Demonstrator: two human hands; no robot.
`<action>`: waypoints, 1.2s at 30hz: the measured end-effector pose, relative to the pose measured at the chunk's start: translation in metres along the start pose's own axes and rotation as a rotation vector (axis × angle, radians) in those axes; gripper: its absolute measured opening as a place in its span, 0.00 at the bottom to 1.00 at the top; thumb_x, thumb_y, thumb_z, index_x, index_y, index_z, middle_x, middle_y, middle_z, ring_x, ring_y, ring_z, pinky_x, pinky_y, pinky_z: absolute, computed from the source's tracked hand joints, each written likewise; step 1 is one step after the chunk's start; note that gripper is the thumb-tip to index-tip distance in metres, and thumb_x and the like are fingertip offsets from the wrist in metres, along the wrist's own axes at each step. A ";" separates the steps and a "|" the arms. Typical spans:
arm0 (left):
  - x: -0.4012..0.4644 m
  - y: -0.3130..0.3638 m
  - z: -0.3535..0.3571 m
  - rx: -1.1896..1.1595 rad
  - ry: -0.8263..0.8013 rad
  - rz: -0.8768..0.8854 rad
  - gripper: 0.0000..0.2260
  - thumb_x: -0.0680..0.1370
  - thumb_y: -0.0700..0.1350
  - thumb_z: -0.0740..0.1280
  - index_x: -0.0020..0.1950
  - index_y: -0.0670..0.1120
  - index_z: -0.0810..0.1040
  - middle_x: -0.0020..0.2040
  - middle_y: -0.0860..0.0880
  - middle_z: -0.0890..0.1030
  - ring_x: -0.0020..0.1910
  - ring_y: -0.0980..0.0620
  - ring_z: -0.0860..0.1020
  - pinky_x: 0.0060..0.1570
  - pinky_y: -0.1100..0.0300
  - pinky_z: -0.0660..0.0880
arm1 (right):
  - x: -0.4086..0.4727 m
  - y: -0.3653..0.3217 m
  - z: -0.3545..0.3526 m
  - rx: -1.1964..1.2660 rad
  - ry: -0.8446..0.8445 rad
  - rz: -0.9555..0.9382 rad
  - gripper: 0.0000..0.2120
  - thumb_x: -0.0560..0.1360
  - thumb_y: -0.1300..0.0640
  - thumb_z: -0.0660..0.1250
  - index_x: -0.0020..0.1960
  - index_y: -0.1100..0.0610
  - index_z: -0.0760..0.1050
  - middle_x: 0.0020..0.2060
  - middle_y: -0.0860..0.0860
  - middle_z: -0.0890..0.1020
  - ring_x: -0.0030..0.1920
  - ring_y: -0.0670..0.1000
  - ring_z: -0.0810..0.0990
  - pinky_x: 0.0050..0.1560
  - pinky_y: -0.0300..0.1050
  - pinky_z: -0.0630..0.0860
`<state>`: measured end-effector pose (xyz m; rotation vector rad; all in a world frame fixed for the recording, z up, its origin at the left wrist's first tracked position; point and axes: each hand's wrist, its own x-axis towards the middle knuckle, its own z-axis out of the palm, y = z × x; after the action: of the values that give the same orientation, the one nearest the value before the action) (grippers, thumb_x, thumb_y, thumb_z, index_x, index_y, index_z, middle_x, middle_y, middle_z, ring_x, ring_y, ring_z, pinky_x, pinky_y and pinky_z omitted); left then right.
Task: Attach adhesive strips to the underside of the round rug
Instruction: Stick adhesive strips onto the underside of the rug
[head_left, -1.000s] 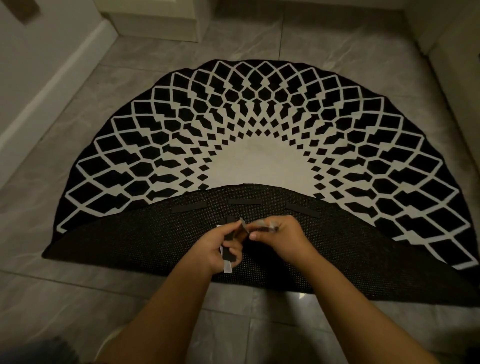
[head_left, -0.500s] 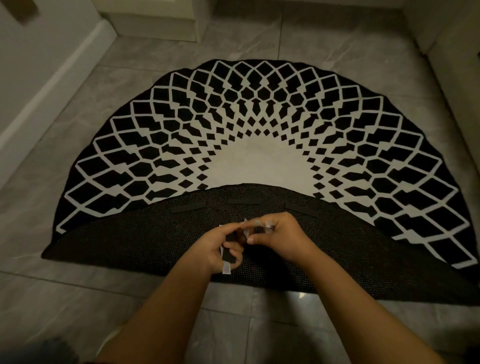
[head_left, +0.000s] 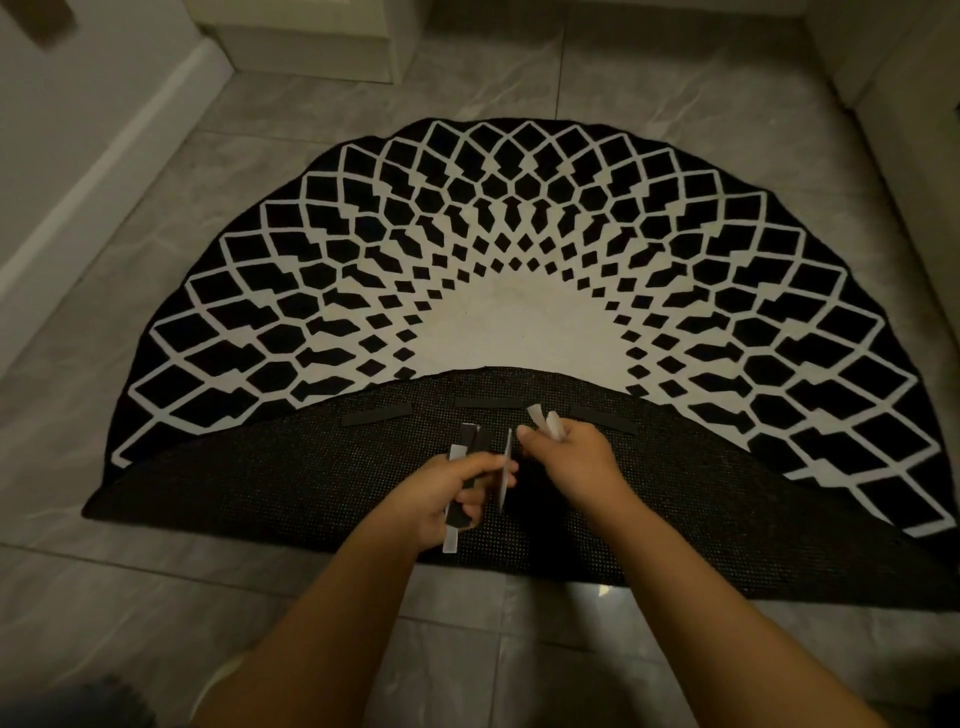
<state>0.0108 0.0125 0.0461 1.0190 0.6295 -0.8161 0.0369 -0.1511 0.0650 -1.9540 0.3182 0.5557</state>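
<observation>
Only the head cam here, looking down at a round black-and-white rug with a diamond pattern (head_left: 519, 249) on a grey tile floor (head_left: 130, 597). The near half is folded back over itself, so its dark mesh underside (head_left: 727, 509) faces up where the strips can go on.

Three black adhesive strips (head_left: 375, 413) are already stuck in a row just below the folded edge, spaced apart; I'd guess that spreads the grip along the rim.

The left hand (head_left: 441, 499) has its fingers curled around a small bunch of black strips with white backing (head_left: 467, 457), probably the spare stock kept handy, and it seems to pinch one more strip edge-on at its fingertips. The right hand (head_left: 569, 460) pinches pale peeled backing slips (head_left: 545, 422), held up off the mesh, likely so they don't re-stick.

No brand, label or writing I can read anywhere.
</observation>
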 end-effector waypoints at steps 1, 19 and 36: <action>-0.001 0.000 0.001 0.093 0.008 0.040 0.09 0.75 0.43 0.70 0.51 0.38 0.82 0.36 0.48 0.82 0.23 0.60 0.65 0.24 0.68 0.62 | 0.000 -0.001 -0.001 -0.009 -0.019 0.030 0.17 0.76 0.49 0.68 0.32 0.54 0.70 0.29 0.50 0.71 0.33 0.49 0.70 0.38 0.45 0.66; -0.003 -0.004 0.010 0.349 0.035 0.214 0.05 0.75 0.43 0.71 0.43 0.43 0.77 0.27 0.54 0.73 0.26 0.57 0.66 0.28 0.64 0.64 | -0.009 -0.008 0.001 0.186 -0.118 0.115 0.05 0.79 0.59 0.62 0.47 0.59 0.76 0.34 0.51 0.78 0.34 0.46 0.76 0.33 0.39 0.69; -0.003 -0.010 0.013 0.263 0.160 0.361 0.04 0.76 0.44 0.70 0.41 0.45 0.80 0.28 0.56 0.75 0.27 0.59 0.68 0.30 0.65 0.65 | -0.006 -0.010 0.000 0.119 -0.112 0.084 0.08 0.78 0.56 0.63 0.46 0.58 0.80 0.40 0.53 0.82 0.41 0.49 0.79 0.39 0.42 0.72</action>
<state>0.0024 -0.0011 0.0485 1.4008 0.4601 -0.5089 0.0359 -0.1469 0.0757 -1.7943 0.3558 0.6829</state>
